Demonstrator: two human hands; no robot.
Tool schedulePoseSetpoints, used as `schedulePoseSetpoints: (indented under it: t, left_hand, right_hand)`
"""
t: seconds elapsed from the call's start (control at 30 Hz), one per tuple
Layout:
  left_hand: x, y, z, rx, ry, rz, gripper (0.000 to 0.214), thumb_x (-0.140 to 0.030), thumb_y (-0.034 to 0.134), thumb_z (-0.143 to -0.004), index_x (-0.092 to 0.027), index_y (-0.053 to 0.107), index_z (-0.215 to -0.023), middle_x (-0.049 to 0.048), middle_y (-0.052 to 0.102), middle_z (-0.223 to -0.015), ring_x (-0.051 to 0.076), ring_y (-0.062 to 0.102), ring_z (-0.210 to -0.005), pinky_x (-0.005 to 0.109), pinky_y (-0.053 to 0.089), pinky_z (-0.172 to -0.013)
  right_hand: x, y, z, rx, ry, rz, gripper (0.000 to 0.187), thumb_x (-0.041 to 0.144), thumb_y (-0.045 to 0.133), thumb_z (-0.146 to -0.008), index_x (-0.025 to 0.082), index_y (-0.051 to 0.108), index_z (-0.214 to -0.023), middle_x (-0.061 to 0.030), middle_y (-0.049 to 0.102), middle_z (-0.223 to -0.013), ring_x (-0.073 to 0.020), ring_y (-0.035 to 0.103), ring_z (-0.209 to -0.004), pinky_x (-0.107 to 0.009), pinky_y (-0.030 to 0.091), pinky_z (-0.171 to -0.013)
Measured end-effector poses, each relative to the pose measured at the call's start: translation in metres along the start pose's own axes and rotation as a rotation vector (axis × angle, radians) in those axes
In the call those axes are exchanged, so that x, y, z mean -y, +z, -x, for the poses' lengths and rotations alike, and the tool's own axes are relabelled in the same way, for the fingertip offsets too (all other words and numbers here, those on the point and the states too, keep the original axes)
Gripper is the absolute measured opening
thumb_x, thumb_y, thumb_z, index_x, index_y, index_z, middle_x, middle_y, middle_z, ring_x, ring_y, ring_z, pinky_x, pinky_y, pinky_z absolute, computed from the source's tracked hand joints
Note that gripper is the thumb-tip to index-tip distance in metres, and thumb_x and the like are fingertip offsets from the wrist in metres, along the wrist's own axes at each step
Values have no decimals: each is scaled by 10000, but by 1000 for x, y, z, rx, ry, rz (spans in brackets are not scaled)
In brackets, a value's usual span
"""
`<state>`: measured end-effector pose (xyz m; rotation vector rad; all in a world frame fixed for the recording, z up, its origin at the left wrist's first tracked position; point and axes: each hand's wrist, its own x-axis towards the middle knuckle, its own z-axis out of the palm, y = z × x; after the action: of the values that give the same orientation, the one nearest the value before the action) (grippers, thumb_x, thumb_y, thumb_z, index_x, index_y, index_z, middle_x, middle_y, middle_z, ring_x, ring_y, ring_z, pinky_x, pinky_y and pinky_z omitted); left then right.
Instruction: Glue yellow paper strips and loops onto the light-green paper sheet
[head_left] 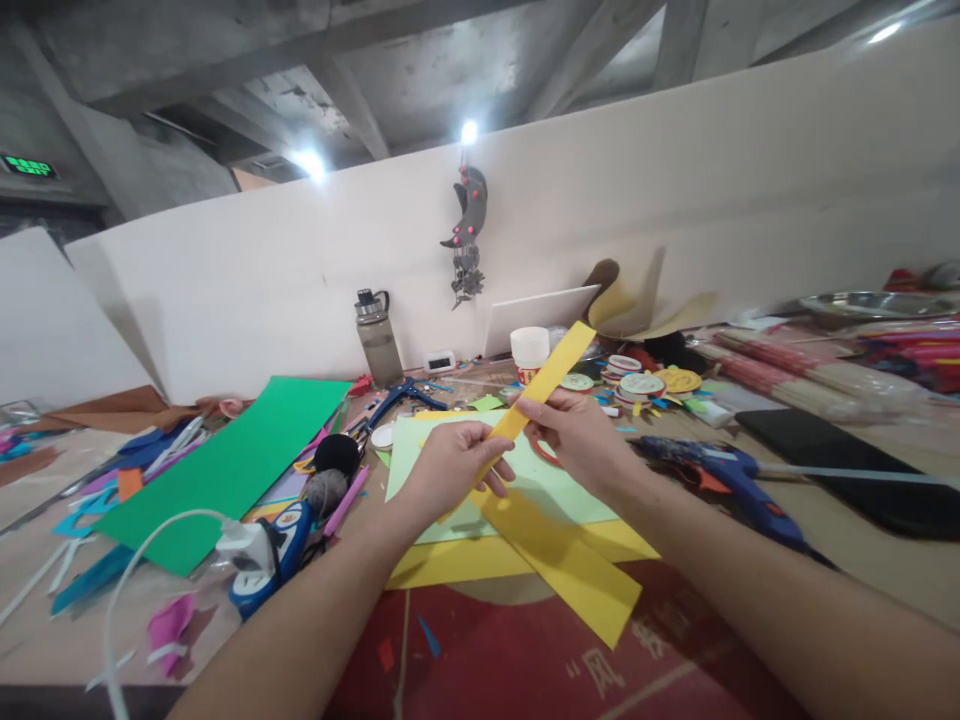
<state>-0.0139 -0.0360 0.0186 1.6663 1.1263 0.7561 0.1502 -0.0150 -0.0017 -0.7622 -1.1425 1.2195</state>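
Head view: a person's 2 bare hands work over a cluttered bench (45,650). The left grip (450,462) pinches a narrow yellow strip (562,365), thumb on top and fingers beneath. The right grip (581,430) pinches the same strip farther up its length, between thumb and fingers. The strip slants across both grips, its upper end rising beyond them toward a white tub (529,348). Directly below the grips, a wider yellow piece (577,570) lies across a pale green sheet (420,490), which rests on a larger yellow sheet (442,568). Left of the left grip are a black pompom (336,453), a grey pompom (326,492) and a big green sheet (232,460). Right of the right grip lies a blue glue gun (739,465), with a flat black object (840,465) just beyond. Past the left grip, a water bottle (380,345) stands near a white wall panel (300,280).
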Motion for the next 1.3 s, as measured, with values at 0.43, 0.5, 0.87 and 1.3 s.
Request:
schedulePoseSetpoints:
  t: [0.43, 0.5, 0.87, 1.3]
  left_hand:
    - [11, -19, -3, 111, -72, -103, 272, -418, 514, -813, -159, 588, -770, -11, 635, -589, 77, 556, -398, 178, 393, -413]
    - [15, -27, -7, 111, -80, -126, 281, -429, 518, -806, -162, 585, -754, -5, 645, -597, 84, 570, -416, 184, 417, -435]
    - [31, -65, -20, 161, -48, -221, 317, -445, 511, -807, -150, 628, -797, 28, 661, -593, 109, 601, -476, 190, 431, -481]
    - [35, -59, -23, -1081, 417, -738, 564, -387, 604, -800, -186, 427, -1296, 158, 433, -1334, 277, 340, -1295, 445, 271, -1076]
  right_hand:
    - [19, -32, -22, -250, -86, -30, 303, 438, 764, -577, 190, 626, -685, 18, 503, -576, -93, 421, -470, -256, 372, -433]
    - [18, -31, -22, -257, -86, 11, 315, 454, 761, -581, 191, 604, -653, 9, 521, -572, -102, 442, -471, -267, 390, -441]
    - [23, -29, -16, -303, -156, 93, 288, 462, 765, -606, 218, 614, -632, 9, 538, -535, -138, 501, -456, -318, 470, -459]
    - [27, -13, 6, -95, -496, 239, 189, 370, 618, -819, 275, 705, -956, -37, 658, -1077, -222, 629, -1002, -415, 520, -894]
